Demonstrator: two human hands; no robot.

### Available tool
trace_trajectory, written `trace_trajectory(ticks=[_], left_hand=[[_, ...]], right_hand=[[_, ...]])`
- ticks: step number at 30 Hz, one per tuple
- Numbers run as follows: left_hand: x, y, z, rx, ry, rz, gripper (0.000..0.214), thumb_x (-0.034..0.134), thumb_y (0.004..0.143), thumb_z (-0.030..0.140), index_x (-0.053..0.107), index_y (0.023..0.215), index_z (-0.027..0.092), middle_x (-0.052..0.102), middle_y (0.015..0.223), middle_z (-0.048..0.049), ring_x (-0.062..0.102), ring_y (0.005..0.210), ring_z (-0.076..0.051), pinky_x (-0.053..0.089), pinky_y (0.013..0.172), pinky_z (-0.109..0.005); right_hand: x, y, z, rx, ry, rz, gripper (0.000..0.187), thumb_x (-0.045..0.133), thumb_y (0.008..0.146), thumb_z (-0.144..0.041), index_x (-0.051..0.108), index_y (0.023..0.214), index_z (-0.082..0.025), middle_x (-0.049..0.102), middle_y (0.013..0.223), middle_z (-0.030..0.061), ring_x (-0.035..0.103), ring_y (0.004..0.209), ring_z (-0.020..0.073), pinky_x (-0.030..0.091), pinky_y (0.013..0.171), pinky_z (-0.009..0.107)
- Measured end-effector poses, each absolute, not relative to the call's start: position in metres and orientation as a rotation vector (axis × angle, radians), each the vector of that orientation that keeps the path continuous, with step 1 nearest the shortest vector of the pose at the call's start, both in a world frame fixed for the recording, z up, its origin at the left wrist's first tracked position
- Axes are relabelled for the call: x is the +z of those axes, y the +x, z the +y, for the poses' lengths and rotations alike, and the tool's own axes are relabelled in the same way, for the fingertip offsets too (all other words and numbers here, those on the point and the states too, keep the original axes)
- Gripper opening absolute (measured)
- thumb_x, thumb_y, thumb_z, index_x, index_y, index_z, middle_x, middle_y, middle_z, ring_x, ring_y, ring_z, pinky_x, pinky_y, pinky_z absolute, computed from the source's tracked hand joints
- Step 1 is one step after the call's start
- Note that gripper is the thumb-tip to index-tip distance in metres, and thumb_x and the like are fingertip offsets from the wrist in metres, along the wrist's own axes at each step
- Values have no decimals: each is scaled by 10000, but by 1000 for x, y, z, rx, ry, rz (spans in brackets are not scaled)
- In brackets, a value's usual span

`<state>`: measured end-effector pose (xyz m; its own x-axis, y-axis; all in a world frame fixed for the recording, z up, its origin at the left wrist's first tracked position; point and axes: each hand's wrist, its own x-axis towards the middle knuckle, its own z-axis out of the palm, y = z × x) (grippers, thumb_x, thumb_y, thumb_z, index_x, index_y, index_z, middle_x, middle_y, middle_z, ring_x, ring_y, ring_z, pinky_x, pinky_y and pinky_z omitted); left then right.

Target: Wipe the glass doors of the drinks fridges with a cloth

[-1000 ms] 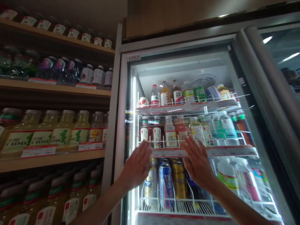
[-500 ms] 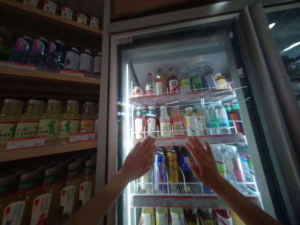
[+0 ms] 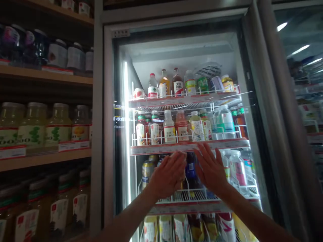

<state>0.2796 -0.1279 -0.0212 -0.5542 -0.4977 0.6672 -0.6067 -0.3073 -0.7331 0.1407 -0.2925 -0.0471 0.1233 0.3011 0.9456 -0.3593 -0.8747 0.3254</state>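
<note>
Both my hands are raised in front of a lit drinks cooler (image 3: 176,43) whose door stands open. My left hand (image 3: 168,174) is open, fingers stretched toward the cans on the third shelf (image 3: 191,196), and it covers some of them. My right hand (image 3: 210,168) is open beside it, fingers spread upward, close to a dark blue bottle (image 3: 190,169). A gold can (image 3: 147,169) stands left of my left hand. Neither hand holds anything. Above them a shelf rail (image 3: 186,147) carries juice bottles (image 3: 169,129).
The cooler's glass door (image 3: 277,111) swings open to the right. Wooden shelves (image 3: 45,158) at left hold rows of yellow drink bottles (image 3: 34,126) and dark bottles above. More bottles (image 3: 164,228) fill the cooler's lower shelf. A top shelf (image 3: 181,99) carries mixed drinks.
The view has shifted right and down, so the cooler sits more central. My hands have come closer together and dropped from the second shelf rail to the can shelf.
</note>
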Motion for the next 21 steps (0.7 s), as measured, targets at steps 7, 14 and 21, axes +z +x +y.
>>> trace_trajectory(ticks=[7,14,21], left_hand=[[-14,252,-163,1997,1490,-1701,520,382,888,325,356,1365,122,178,1536,-92,90,1424,-250,206,1134,-408],[-20,229,-194,2004,1546,-1653,517,366,897,342,368,1362,116,253,1513,-107,140,1417,-249,154,1151,-438],[-18,193,-233,2019,1414,-1896,479,362,910,340,396,1348,151,280,1506,-73,129,1420,-226,171,1147,-402]], right_hand=[[-39,119,-316,1861,1855,-180,651,427,901,-231,125,1477,-215,347,1475,102,226,1401,224,161,1134,486],[-46,77,-347,1848,1830,-221,659,424,900,-230,111,1480,-230,285,1506,76,213,1405,213,156,1142,467],[-54,46,-370,1818,1835,-289,651,420,896,-222,130,1478,-228,331,1485,84,241,1395,221,193,1133,477]])
